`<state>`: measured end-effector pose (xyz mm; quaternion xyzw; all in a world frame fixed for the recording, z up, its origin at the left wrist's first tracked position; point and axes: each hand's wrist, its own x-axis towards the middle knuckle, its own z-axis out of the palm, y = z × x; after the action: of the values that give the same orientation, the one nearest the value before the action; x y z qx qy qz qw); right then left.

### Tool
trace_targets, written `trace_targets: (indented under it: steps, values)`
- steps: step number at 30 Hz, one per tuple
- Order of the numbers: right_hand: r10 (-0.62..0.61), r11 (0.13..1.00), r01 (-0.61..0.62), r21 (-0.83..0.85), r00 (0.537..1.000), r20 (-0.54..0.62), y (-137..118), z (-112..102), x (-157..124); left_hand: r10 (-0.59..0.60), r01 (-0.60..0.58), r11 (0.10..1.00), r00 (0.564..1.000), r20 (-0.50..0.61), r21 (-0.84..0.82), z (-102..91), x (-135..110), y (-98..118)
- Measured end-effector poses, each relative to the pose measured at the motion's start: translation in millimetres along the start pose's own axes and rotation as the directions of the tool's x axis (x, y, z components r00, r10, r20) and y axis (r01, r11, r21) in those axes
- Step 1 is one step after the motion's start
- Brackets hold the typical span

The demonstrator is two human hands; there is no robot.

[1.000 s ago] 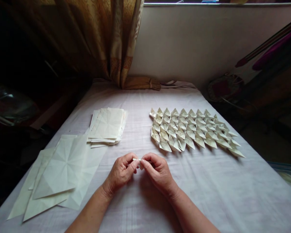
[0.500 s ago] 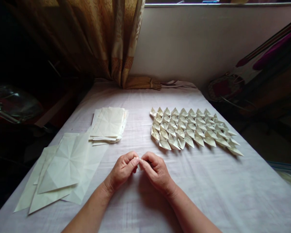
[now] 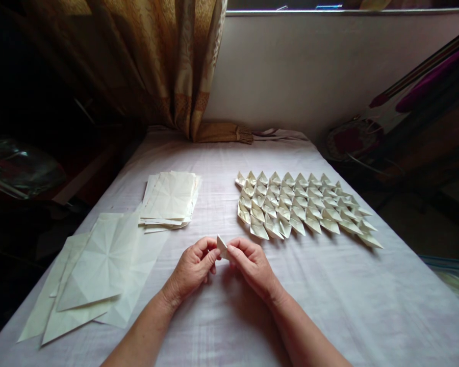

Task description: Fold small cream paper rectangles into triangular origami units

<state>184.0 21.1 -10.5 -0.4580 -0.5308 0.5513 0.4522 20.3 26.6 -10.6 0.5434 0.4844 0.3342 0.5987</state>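
Observation:
My left hand [image 3: 191, 269] and my right hand [image 3: 252, 266] meet at the middle of the table, fingers pinched together on one small folded cream paper piece [image 3: 222, 245] whose tip sticks up between them. Beyond the right hand, several folded paper pieces [image 3: 302, 208] lie in neat overlapping rows. A stack of creased square sheets [image 3: 171, 198] sits beyond the left hand. Larger creased sheets [image 3: 95, 265] are spread flat to the left of it.
A white cloth [image 3: 359, 300] covers the table. A brown curtain [image 3: 164, 66] hangs at the back left against a pale wall. Dark clutter lies off the left edge, and a round object [image 3: 354, 138] and rods lean at the right.
The folded piece was held flat and nearly hidden between the fingertips; it now stands up with its tip showing. Both hands stayed in place.

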Motion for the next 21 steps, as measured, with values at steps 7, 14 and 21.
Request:
trace_targets:
  steps: [7, 14, 21]
  values:
    - [0.025, 0.999, -0.025, -0.023, 1.0, -0.018, 5, 3, 0, 0.077, -0.066, 0.989, 0.994, -0.08, 0.134, 2.1, -2, -2]
    - [0.001, 1.0, -0.001, -0.021, 1.0, -0.008, 10, 4, 0, 0.175, -0.157, 0.945, 0.984, -0.04, 0.286, 0.8, -4, 4]
    - [-0.052, 0.993, 0.048, -0.107, 0.998, -0.033, 13, 6, -1, 0.182, -0.163, 0.938, 0.983, -0.036, 0.307, 3.4, -4, 3]
